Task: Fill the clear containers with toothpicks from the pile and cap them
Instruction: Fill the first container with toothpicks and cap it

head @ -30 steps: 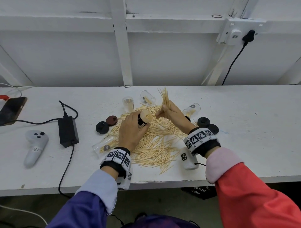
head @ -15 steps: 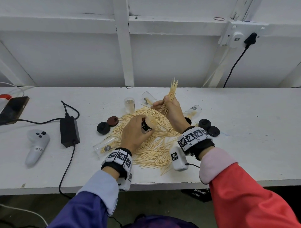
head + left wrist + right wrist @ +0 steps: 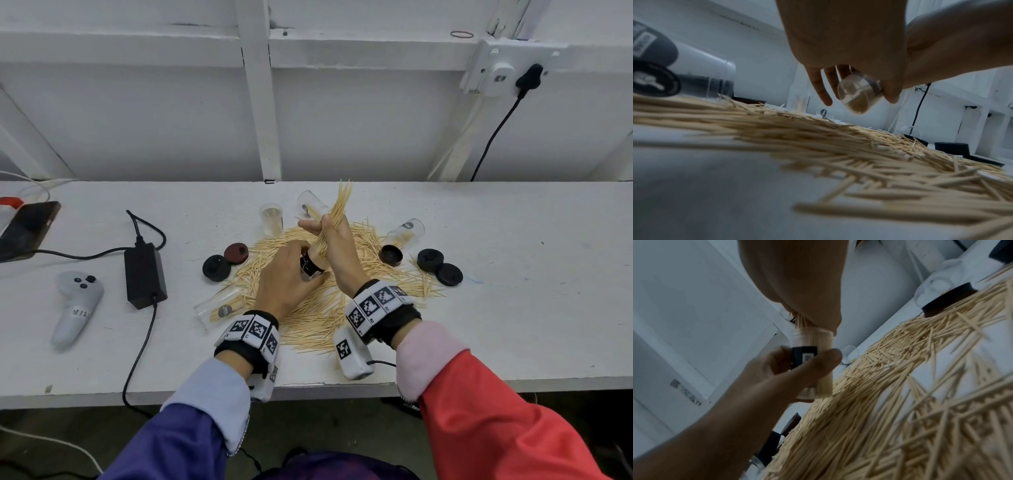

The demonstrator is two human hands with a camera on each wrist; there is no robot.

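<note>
My left hand (image 3: 287,277) grips a clear container (image 3: 311,265) with a black label, nearly full of toothpicks, above the toothpick pile (image 3: 318,308). The same container (image 3: 812,363) shows upright in the right wrist view and from below (image 3: 857,95) in the left wrist view. My right hand (image 3: 334,240) pinches a bundle of toothpicks (image 3: 339,205) whose lower ends sit in the container's mouth. Other clear containers stand or lie around the pile: one upright (image 3: 271,219), one tipped (image 3: 311,205), one lying right (image 3: 406,231), one lying left (image 3: 219,306).
Dark caps lie left (image 3: 216,268) and right (image 3: 430,259) of the pile, with a reddish-brown one (image 3: 236,253). A black power adapter (image 3: 144,274), a white controller (image 3: 77,305) and a phone (image 3: 27,228) occupy the left of the white table (image 3: 513,308).
My right hand lifted the bundle off the pile, swung it upright and brought its lower ends down into the container's mouth. My left hand tilted the container up toward it.
</note>
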